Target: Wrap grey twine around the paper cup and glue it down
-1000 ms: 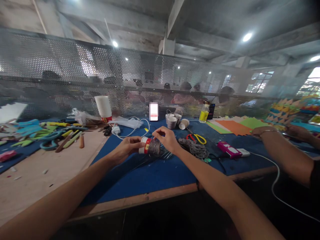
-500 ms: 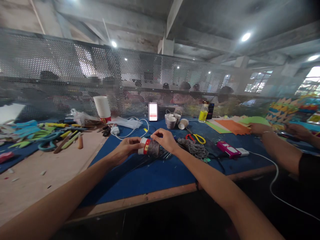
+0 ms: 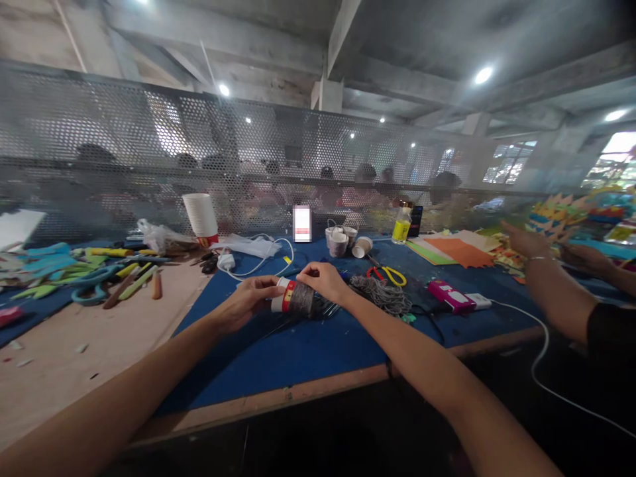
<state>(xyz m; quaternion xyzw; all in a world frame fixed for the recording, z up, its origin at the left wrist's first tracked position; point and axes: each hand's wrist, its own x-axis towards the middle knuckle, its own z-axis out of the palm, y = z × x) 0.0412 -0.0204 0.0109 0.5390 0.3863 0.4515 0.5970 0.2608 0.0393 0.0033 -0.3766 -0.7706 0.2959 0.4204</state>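
Note:
My left hand grips the white end of a paper cup lying on its side, its fingers and thumb closed on it. A red band rings the cup's middle, and grey yarn is wound round the end towards the right. My right hand is pinched at the top of the wound part, apparently on the yarn; the strand itself is too fine to see. Just right of my right wrist is a loose heap of grey yarn. The cup is just above the blue mat.
Behind stand yarn-wrapped cups, a phone, a yellow-labelled bottle and stacked paper cups. Yellow-handled scissors and a magenta box lie right. Tools cover the left. A co-worker's hand is at far right.
My hands keep nearly the same pose on the cup, the right fingertips slightly lower over the yarn. At right, the co-worker's hand has lifted, and the green sheet under it has left its place.

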